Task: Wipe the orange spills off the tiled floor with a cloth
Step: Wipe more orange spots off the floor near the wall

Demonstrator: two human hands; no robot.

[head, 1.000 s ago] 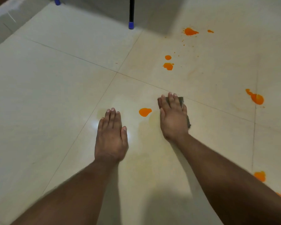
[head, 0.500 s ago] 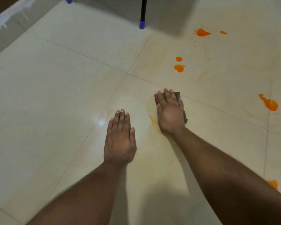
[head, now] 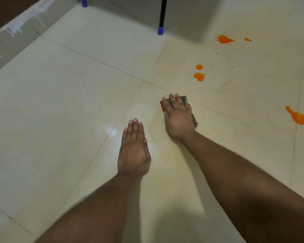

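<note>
No writing, label, brand, number or sign can be read anywhere in the head view. The glossy cream tiled floor (head: 77, 102) carries only grout lines and orange stains, and the black pole with a blue cap (head: 161, 23) at the far edge bears no visible marking.
</note>
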